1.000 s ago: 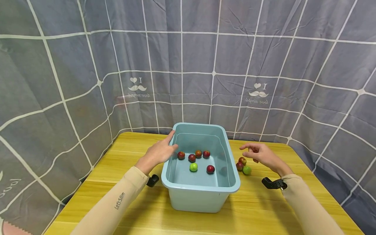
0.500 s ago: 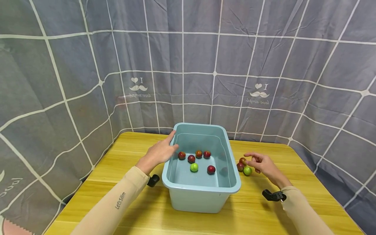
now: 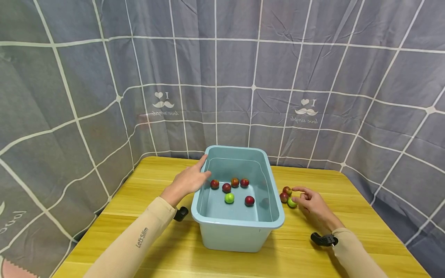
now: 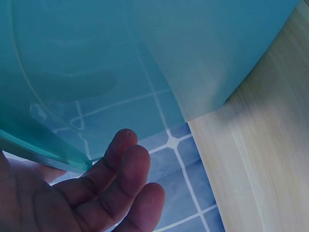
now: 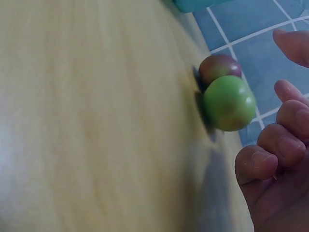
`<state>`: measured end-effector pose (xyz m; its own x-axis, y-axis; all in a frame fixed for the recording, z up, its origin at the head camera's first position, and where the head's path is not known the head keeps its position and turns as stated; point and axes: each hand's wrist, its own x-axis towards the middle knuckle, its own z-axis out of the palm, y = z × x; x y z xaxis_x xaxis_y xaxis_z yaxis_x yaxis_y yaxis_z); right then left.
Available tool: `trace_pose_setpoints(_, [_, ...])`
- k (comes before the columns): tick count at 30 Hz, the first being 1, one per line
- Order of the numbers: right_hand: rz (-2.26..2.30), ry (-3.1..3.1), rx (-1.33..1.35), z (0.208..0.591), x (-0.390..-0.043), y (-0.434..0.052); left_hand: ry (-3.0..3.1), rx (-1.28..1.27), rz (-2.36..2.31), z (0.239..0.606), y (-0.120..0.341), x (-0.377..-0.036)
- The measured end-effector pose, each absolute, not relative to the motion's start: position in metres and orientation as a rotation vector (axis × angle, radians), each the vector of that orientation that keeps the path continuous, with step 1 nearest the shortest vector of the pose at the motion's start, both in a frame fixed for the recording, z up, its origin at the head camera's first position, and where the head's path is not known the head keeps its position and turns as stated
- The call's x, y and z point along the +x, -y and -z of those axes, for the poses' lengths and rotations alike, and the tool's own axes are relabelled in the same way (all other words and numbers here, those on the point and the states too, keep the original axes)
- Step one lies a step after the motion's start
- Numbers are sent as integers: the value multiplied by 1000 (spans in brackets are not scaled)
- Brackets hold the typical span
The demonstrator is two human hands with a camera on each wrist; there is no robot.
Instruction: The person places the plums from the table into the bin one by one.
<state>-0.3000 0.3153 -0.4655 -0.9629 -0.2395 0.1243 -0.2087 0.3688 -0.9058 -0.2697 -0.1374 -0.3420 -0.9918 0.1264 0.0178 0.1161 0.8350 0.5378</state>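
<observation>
The right hand is reaching, fingers loosely curled and not yet closed on anything, toward a green fruit lying on the wooden table just off its fingertips, touching a red fruit. A clean pick probably calls for pinching the green one from the sides without knocking its neighbours. The left hand is resting open, fingers straight, against the rim of the blue plastic tub and steadying it.

The right wrist view is showing a clear gap between the fingers and the green fruit, which the head view leaves uncertain. Only the head view is showing the six fruits inside the tub, beside the left hand.
</observation>
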Motion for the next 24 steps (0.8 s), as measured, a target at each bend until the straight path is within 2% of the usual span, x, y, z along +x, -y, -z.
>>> trace_pose_setpoints(17, [1679, -2595, -223, 480, -301, -318, -2991, 195, -890, 340, 138, -269])
trace_pose_setpoints(24, [1655, -2617, -232, 483, -301, -319, -2983, 196, -902, 340, 138, -269])
